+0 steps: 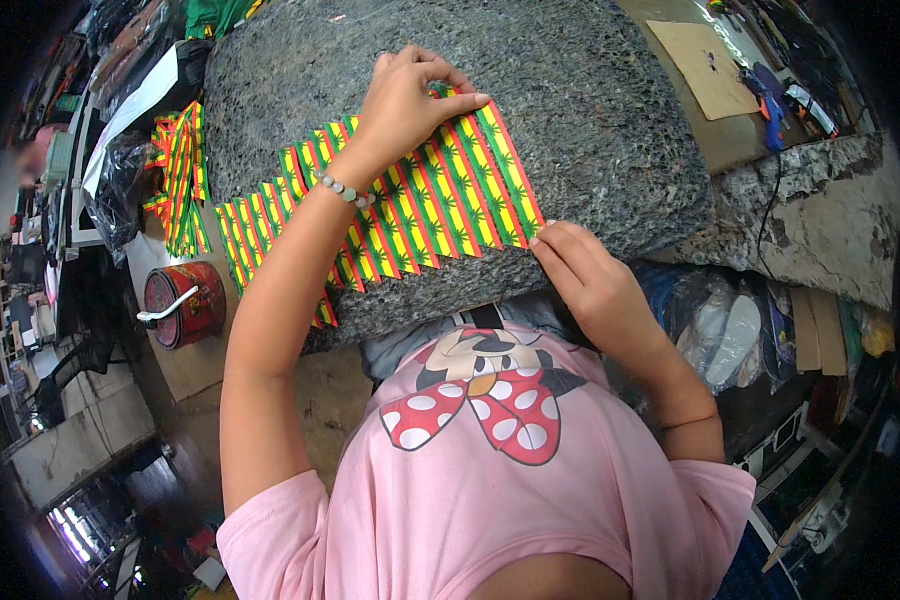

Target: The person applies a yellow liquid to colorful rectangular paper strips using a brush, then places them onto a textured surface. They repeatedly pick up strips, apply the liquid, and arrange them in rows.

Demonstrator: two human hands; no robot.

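Observation:
Many printed strips [410,212] in red, yellow and green with dark leaf shapes lie side by side, slightly overlapping, on a rough dark grey padded surface [610,110]. At the right end of the row, my left hand [410,95] is closed at the far end of the last strip [505,175], its thumb and forefinger at the strip's corner. A beaded bracelet [345,190] circles my left wrist. My right hand [580,270] has its fingers pressed together at the near end of that same strip. What lies under its fingertips is partly hidden.
Left of the padded surface lies a loose pile of similar strips [182,185]. A red can [195,305] with a white handle sticking out stands nearer me. Brown cardboard [705,70] and a blue-handled tool [770,115] lie at the far right. Plastic-wrapped items [725,330] sit below on the right.

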